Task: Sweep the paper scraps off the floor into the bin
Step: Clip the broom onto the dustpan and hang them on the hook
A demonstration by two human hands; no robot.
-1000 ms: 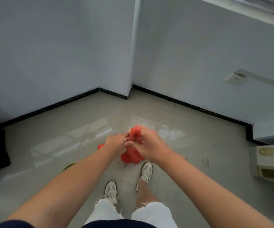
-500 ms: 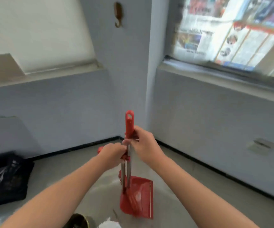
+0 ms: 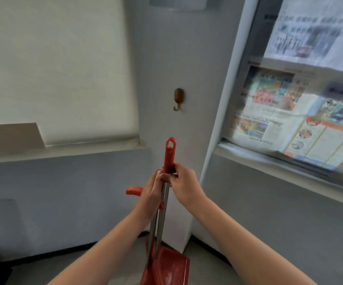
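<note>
Both hands hold the broom-and-dustpan set upright by the corner wall: right hand fingers clamped on the red broom handle, left hand wrapped round the metal poles. Dustpan rests on the floor — no scraps or bin visible. I'd unclip slowly, pulling the broom straight up — twisting could jam the clip.

The red plastic dustpan stands upright on the floor; its thin metal shaft rises steeply. Beside it runs the metal-shafted broom handle, red-capped with a hanging hole.

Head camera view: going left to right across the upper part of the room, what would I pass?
Pale window blind → brown wall hook → white window frame → newspapers covering the window.
</note>
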